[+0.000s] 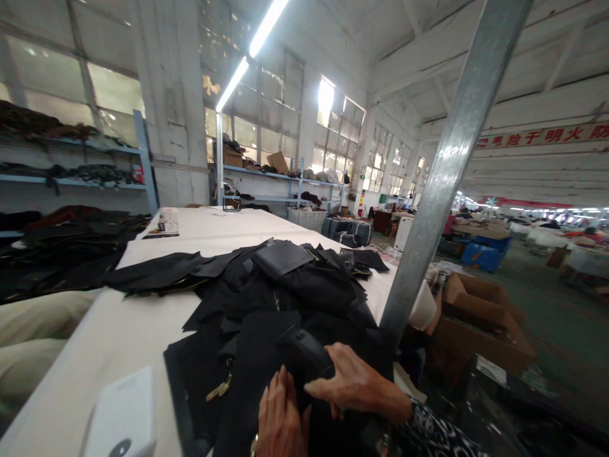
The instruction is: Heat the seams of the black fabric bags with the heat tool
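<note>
The black fabric piece (257,362) lies on the worktop's (118,330) near end, long axis pointing away from the person, matte and dark. The right hand (356,384) has its grip closed on the piece's folded edge. The left hand (280,419) rests flat and open on it.

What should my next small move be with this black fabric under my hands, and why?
Probably peel the top black fabric piece off the pile: the right hand grips its raised fold, the left hand lies flat beside it, and more black pieces lie underneath.
</note>
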Demonstrator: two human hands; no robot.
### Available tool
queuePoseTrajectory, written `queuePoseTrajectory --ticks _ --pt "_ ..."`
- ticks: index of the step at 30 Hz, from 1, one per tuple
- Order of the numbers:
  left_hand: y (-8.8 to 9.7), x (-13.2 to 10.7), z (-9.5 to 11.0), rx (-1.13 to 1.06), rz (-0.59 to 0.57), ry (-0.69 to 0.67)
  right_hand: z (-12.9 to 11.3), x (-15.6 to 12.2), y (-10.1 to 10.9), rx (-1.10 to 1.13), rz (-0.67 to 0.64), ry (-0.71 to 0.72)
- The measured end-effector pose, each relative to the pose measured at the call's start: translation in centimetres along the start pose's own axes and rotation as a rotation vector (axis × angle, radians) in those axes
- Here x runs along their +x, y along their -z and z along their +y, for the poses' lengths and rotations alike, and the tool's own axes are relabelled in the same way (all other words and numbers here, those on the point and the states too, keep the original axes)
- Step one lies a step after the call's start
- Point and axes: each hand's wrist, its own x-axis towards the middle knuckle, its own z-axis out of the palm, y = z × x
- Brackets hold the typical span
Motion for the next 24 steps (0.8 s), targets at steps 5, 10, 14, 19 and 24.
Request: queuePoseTrajectory --ticks 5,10,14,19,24 --pt "-0.3 -0.3 -0.3 -0.084 0.025 -0.051 0.5 3.1 -1.0 0.052 -0.036 -0.064" --pt "-1.4 -0.8 -1.2 -0.060 0.050 -0.072 0.7 4.8 -0.4 0.069 -0.027 -0.035" --pt "-0.3 -0.2 -1.5 -0.047 0.131 -0.245 -0.3 3.8 2.0 0.079 0.009 0.014" --pt "2.2 0.9 -1.0 -0.114 -0.016 -0.163 -0.6 -1.4 7.7 0.043 0.204 0.019" --pt "2.3 -0.7 -1.7 -0.305 0.089 -0.135 1.2 -8.5 10.3 -0.004 0.309 -0.056"
